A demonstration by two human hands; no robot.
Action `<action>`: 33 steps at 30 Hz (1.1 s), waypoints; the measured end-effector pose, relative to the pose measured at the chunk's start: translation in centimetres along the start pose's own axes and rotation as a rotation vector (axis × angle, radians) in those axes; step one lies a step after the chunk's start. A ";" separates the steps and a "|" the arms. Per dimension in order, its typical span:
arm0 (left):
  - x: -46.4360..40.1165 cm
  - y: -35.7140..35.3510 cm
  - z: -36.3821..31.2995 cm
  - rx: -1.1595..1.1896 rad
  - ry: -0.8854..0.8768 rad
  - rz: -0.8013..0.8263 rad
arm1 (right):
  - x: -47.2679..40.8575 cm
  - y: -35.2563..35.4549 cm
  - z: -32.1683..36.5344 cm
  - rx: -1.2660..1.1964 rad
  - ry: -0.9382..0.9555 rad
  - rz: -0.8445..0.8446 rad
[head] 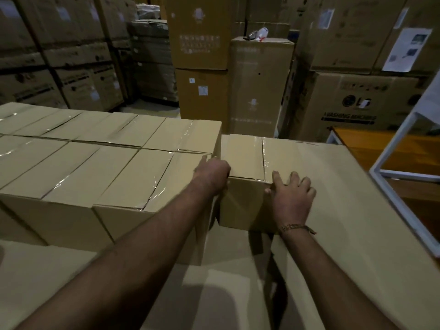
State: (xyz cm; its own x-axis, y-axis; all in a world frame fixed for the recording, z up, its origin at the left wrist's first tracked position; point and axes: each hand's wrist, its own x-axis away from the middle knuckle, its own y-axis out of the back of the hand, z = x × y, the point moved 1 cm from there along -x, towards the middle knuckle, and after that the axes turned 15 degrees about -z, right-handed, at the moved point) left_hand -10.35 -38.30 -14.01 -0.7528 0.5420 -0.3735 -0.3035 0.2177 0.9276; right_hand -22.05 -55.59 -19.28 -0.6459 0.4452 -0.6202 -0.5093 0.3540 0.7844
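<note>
Box (245,160): tan cardboard, clear-taped seam. Right hand (292,196) spread flat, 5 o'clock edge; left hand (212,173), 9 o'clock, grip hidden.

Pretty much all plain brown cardboard here, matt and a bit fibrous. The box (245,160) under the left hand (212,173) and right hand (291,194) has clear tape (263,153) down its seam, shiny and slightly wrinkled. Same glossy tape on the stacked boxes (95,158) beside it. The big sheet (345,186) is bare matt cardboard. The frame (394,144) looks like smooth white painted metal. The bracelet (294,226) looks like metal chain, and the labels (407,50) are white paper.
</note>
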 end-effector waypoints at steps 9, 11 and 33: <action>-4.6 -0.3 4.6 0.173 0.288 -0.042 | -4.1 -3.0 2.0 0.028 0.036 -0.007; -5.1 -0.6 5.5 0.212 0.328 -0.006 | -4.9 -3.6 2.4 0.013 0.043 -0.013; -4.9 -4.3 7.9 0.144 0.267 0.087 | -7.9 -6.0 5.2 0.012 0.045 -0.031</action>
State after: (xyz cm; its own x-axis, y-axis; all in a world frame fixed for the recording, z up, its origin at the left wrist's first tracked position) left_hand -0.77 -35.51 -16.19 -0.9050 0.3351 -0.2622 -0.1598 0.3035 0.9394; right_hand -10.91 -56.93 -19.13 -0.6551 0.3961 -0.6434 -0.5228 0.3771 0.7645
